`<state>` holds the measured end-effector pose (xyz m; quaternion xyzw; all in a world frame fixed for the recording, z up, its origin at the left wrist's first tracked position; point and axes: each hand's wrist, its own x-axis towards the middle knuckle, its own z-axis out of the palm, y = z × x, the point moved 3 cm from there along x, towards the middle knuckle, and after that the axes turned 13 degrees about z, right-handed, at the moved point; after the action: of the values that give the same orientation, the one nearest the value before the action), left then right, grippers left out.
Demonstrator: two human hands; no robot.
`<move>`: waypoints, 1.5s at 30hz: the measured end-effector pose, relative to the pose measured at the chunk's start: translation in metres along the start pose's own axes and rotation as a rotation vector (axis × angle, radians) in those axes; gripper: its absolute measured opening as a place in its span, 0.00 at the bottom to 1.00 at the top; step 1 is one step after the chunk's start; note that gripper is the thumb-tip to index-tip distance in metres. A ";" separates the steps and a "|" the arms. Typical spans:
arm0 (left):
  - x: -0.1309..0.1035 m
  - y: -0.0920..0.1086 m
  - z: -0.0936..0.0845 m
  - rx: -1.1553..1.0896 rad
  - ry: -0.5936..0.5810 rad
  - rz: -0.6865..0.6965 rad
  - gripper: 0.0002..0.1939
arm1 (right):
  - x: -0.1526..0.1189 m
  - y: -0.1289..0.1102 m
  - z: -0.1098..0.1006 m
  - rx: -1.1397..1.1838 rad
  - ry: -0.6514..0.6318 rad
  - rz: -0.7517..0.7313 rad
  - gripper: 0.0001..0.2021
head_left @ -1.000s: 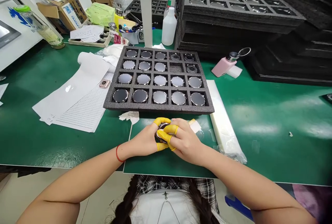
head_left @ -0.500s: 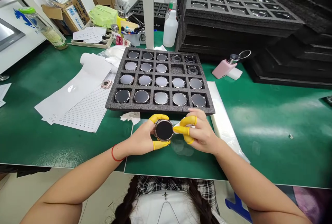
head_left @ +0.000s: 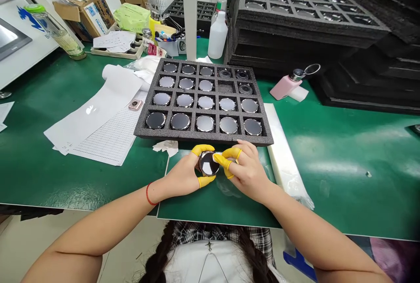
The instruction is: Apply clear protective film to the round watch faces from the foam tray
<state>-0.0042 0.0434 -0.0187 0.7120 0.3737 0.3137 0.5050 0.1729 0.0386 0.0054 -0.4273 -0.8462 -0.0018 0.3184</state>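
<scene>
Between the thumb and fingers of my left hand (head_left: 185, 171) is a round black watch face (head_left: 208, 165) with a metal rim, tilted so its glass catches a reflection. Yellow finger cots cover some fingertips on both hands. My right hand (head_left: 244, 165) pinches a small white wipe (head_left: 216, 156), mostly hidden by the fingers, against the upper right of the glass. Just beyond my hands lies a black foam tray (head_left: 197, 135) holding rows of round watch faces; one pocket in its second row from the back has no watch.
Stacked black foam trays (head_left: 305, 29) rise at the back right. A pink pump bottle (head_left: 286, 85) and a white bottle (head_left: 218, 36) stand near them. Lined paper (head_left: 101, 138) lies left of the tray, a clear plastic sleeve (head_left: 285, 156) to its right. A white post (head_left: 190, 16) stands behind.
My right hand has moved left, bringing the wipe from beside the watch onto its glass. My left hand has tilted the watch and shifted slightly right.
</scene>
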 end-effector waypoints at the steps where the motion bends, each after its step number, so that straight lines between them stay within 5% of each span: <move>1: 0.000 0.000 -0.001 0.006 0.030 0.004 0.28 | 0.000 0.000 -0.001 -0.006 0.001 0.005 0.10; 16: 0.005 -0.006 -0.009 0.105 0.181 0.061 0.31 | -0.006 -0.016 0.011 0.334 -0.103 0.061 0.10; 23: 0.017 -0.012 -0.029 0.058 0.463 0.170 0.31 | -0.005 -0.006 0.004 0.363 -0.056 0.376 0.12; 29: 0.021 -0.020 -0.031 -0.115 0.532 0.119 0.36 | -0.060 0.007 -0.059 0.049 -0.071 0.372 0.07; 34: 0.016 -0.022 -0.023 -0.122 0.493 0.098 0.36 | -0.127 0.037 -0.116 -0.199 -0.051 0.608 0.04; 38: 0.016 -0.024 -0.017 -0.115 0.463 0.102 0.35 | -0.151 0.053 -0.112 -0.287 -0.075 0.666 0.15; 41: 0.019 -0.027 -0.017 -0.104 0.461 0.096 0.35 | -0.153 0.059 -0.098 -0.279 0.104 0.624 0.03; 45: 0.020 -0.031 -0.020 -0.081 0.477 0.099 0.36 | -0.162 0.063 -0.085 -0.332 0.324 0.613 0.04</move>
<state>-0.0164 0.0766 -0.0409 0.6143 0.4342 0.5119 0.4148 0.3338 -0.0616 -0.0311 -0.7005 -0.6060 -0.1111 0.3602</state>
